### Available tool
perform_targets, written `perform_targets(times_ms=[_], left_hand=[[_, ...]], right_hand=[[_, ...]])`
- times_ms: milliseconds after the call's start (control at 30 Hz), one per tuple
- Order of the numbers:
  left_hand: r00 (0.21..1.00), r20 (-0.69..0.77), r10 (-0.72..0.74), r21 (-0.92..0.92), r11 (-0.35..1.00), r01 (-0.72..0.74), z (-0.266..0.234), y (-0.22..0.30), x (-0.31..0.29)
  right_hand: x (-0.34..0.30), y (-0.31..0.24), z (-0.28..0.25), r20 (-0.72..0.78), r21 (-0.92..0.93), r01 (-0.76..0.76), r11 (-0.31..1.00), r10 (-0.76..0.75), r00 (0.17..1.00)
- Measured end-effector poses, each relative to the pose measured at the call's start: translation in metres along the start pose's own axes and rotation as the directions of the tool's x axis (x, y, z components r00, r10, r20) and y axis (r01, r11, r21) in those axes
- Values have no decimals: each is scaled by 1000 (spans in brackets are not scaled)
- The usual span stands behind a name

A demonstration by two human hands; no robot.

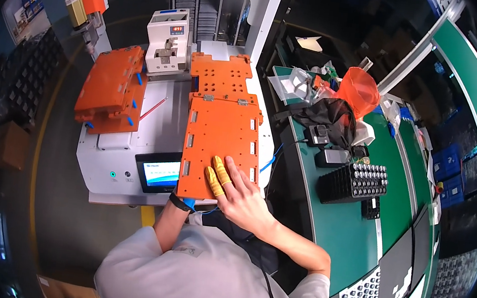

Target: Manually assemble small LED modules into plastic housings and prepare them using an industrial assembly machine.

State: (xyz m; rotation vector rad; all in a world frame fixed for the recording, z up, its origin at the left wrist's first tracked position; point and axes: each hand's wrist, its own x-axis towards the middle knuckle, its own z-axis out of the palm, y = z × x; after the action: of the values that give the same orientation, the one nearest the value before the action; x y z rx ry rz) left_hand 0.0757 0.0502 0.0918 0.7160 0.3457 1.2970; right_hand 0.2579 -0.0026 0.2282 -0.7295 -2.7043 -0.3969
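Note:
My right hand point(240, 198) lies on the near end of a long orange hinged fixture plate point(221, 132). Its fingers are stretched out flat, with yellow finger cots on two of them. Under the near left corner of that plate goes my left forearm point(169, 223), with a dark band at the wrist. The plate hides my left hand and its fingers. Two metal hinges join the plate to a far orange section point(223, 76) full of holes, which lies folded out flat.
A second orange fixture point(110, 90) with blue pegs stands left on the white machine. Behind are a white screw feeder point(168, 41) and a red pen-like stick point(153, 108). A touchscreen point(159, 172) faces me. The green bench point(337, 237) at right holds black trays point(355, 183) and an orange-red bag point(358, 92).

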Motion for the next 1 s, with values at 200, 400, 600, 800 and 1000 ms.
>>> perform_targets(times_ms=[200,400,600,800,1000], left_hand=[[997,11,-79,-102,992,79,9,-5,0],[979,96,-181,-198,960,197,38,-33,20],[854,316,-413,-261,827,497,63,-79,-4],[573,536,-620,-208,561,801,133,-155,-23],[272,590,-760,21,351,936,227,-201,-26]], right_hand=[[-15,-5,8,-95,157,-125,980,141,985],[-52,-19,-3,-61,111,-336,935,344,937],[-115,-60,-20,-157,-35,-530,847,519,840],[-168,-98,-73,-76,-49,-773,633,769,635],[-221,-120,-99,-56,58,-948,312,950,309]])
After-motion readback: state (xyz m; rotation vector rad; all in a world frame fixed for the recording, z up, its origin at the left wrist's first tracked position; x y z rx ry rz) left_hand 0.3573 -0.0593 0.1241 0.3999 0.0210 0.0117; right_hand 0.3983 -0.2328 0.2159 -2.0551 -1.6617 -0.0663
